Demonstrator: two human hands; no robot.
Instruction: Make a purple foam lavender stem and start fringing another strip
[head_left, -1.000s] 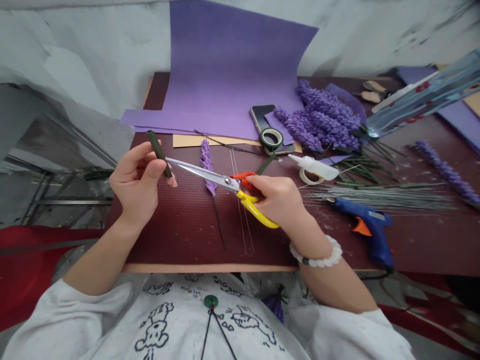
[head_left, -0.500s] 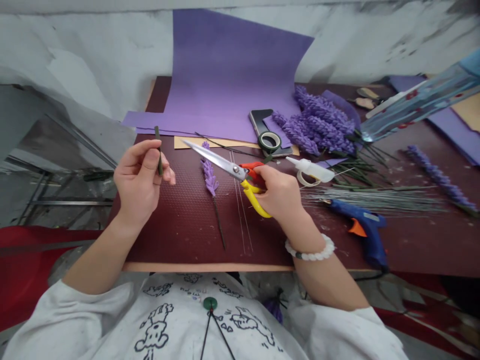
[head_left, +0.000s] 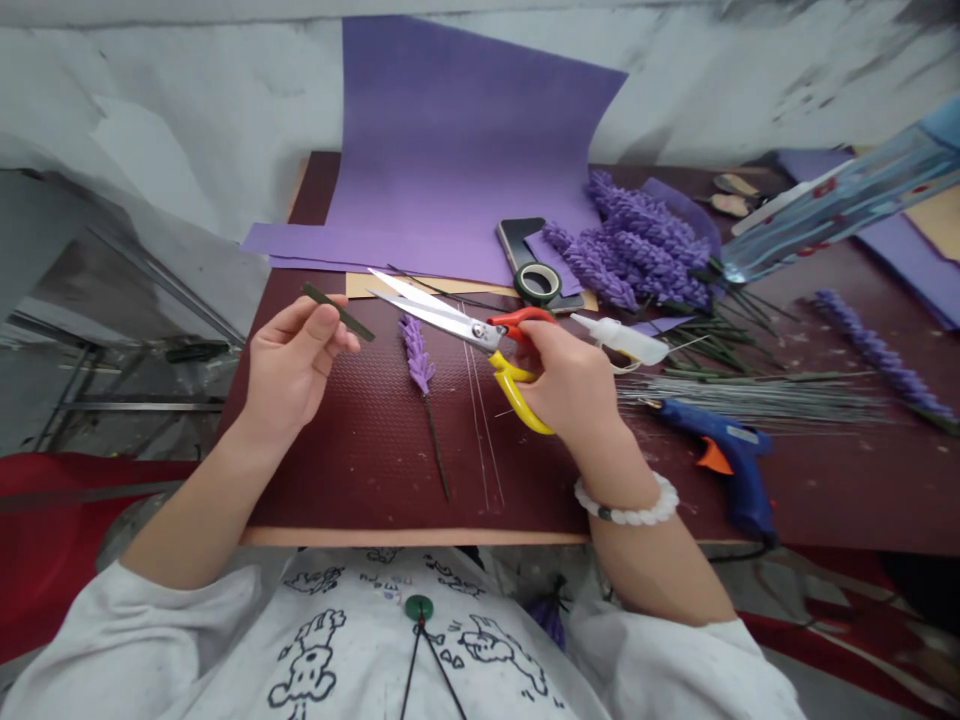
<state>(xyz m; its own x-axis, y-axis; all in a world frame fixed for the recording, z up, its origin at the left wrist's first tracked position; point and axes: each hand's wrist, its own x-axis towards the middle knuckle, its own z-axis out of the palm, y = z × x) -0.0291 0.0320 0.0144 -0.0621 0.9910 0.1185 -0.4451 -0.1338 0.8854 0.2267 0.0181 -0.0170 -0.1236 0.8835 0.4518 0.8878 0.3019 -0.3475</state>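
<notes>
My left hand (head_left: 296, 355) pinches a short dark green strip (head_left: 341, 312) between thumb and fingers, above the table's left part. The strip slants down to the right. In my right hand (head_left: 566, 385) are scissors (head_left: 442, 315) with one red and one yellow handle. Their blades are slightly parted, and the tips point left toward the strip without touching it. Below the blades a purple lavender stem (head_left: 418, 358) lies on the table, partly covered at its top. Thin wires (head_left: 480, 430) lie just right of it.
A large purple sheet (head_left: 465, 150) leans on the wall behind. At the right are a roll of green tape (head_left: 538, 285) on a phone (head_left: 517, 240), a lavender bunch (head_left: 645, 245), a glue bottle (head_left: 626, 340), bundled wires (head_left: 765, 400), a blue glue gun (head_left: 720, 440) and a clear bottle (head_left: 840, 195).
My left hand has moved slightly right, and the green strip has tilted from upright to slanting. The scissor blades have opened, and my right hand has shifted slightly right.
</notes>
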